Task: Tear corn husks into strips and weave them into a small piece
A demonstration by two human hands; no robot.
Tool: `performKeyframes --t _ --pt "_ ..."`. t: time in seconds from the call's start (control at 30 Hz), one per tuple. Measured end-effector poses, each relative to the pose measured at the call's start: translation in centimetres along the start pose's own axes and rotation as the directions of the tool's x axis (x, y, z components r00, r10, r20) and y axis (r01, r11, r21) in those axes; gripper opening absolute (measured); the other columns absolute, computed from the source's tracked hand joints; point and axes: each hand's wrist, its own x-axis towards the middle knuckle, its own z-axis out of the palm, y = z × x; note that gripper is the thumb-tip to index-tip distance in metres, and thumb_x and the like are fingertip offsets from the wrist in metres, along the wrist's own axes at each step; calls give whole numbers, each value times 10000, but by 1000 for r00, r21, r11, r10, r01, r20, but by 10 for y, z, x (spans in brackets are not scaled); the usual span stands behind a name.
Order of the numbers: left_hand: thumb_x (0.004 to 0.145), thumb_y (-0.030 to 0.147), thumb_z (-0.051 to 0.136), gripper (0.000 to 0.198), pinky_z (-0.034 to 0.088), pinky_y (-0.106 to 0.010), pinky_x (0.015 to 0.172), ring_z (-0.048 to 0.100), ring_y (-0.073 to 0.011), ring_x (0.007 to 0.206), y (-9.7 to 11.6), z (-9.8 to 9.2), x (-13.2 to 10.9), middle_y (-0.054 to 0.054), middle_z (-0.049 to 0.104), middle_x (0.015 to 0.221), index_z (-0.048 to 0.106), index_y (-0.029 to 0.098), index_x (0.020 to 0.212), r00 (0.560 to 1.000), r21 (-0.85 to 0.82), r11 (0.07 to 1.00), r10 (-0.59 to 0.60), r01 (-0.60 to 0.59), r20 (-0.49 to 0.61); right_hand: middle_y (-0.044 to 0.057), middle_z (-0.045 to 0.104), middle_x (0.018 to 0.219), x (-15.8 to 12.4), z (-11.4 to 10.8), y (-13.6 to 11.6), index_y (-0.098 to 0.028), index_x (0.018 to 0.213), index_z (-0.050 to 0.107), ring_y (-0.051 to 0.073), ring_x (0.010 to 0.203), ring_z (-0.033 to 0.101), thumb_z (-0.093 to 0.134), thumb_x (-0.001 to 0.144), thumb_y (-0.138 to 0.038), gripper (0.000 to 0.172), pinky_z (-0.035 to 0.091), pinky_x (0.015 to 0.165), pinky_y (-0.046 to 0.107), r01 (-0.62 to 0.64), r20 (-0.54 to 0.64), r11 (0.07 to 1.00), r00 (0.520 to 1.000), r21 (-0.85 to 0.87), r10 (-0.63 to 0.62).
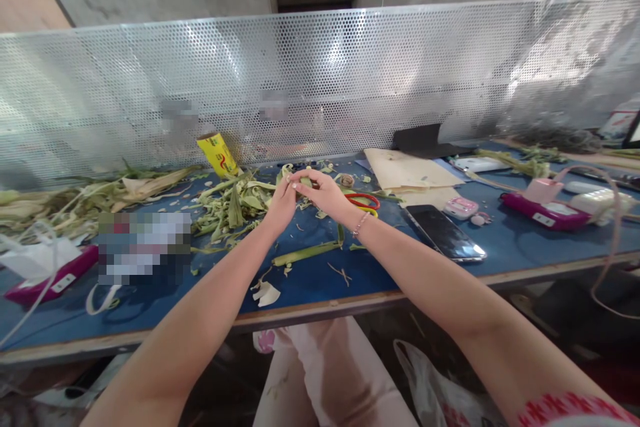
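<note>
Over the far middle of the blue table, my left hand [283, 203] and my right hand [324, 195] meet, fingertips pinched together. Whatever lies between the fingers is too small or hidden to make out. A heap of pale green leaf strips [235, 208], like plant husk, lies left of and behind my hands. Beside my right wrist is a tool with red and yellow loop handles [369, 203], partly covered by the hand. Nearer to me, a green stalk [306, 253] rests on the table, with a pale scrap [267, 294] close to the front edge.
A yellow box [218, 155] leans near the perforated metal screen [320, 80]. Long dry husks [145, 190] lie at left. To the right are brown paper [407, 173], a black phone [445, 232], a pink earphone case [461, 208] and a purple power strip [547, 211] with cables.
</note>
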Motion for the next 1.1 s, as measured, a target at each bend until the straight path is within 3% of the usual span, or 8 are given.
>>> performKeyframes --t 0.13,0.27,0.4,0.53,0.73,0.93,1.1 --pt "833 283 391 149 441 -215 645 464 -96 687 4 -1 -1 4 451 726 443 188 730 997 -112 991 -69 72 34 -43 384 526 1 -3 4 -198 829 634 60 445 297 524 757 -386 230 236 406 200 -82 -8 990 996 116 83" --pt "831 291 411 154 432 -224 671 455 -97 667 2 -1 1 9 444 701 451 187 724 998 -114 991 -63 63 7 -41 388 522 2 -8 7 -187 896 637 57 418 254 420 793 -312 271 201 385 199 -160 91 958 986 238 142" --pt "833 267 406 121 419 -237 674 468 -107 692 1 -2 2 1 479 739 489 193 785 997 -87 994 -71 70 -11 -35 469 593 2 -12 7 -207 1010 615 52 423 267 412 776 -225 310 216 392 194 -180 140 966 978 187 155" --pt "841 282 390 180 380 -238 638 427 -104 642 4 -3 2 14 430 677 438 189 696 999 7 999 -34 34 -18 -50 451 599 2 -12 5 -229 1111 547 50 433 271 467 772 -229 348 227 405 190 -155 152 968 980 196 126" --pt "849 283 379 211 316 -249 574 375 -105 590 8 -4 1 21 381 630 382 190 660 998 178 982 59 -59 6 -48 451 612 2 -11 3 -204 922 542 58 489 371 536 754 -268 179 296 441 193 -81 95 981 993 176 65" --pt "844 239 381 193 259 -268 543 340 -109 519 6 -6 0 31 336 564 338 204 659 993 336 938 108 -85 -53 -68 455 609 5 -7 5 -216 863 421 62 458 394 585 711 -273 231 321 405 194 -60 -71 998 996 22 61" --pt "844 235 365 181 253 -264 536 344 -104 501 4 -7 0 35 345 551 335 206 668 989 391 916 128 -91 -70 -37 479 646 6 -4 5 -189 708 435 69 537 445 589 693 -295 188 367 449 201 -88 -92 996 992 -27 86"
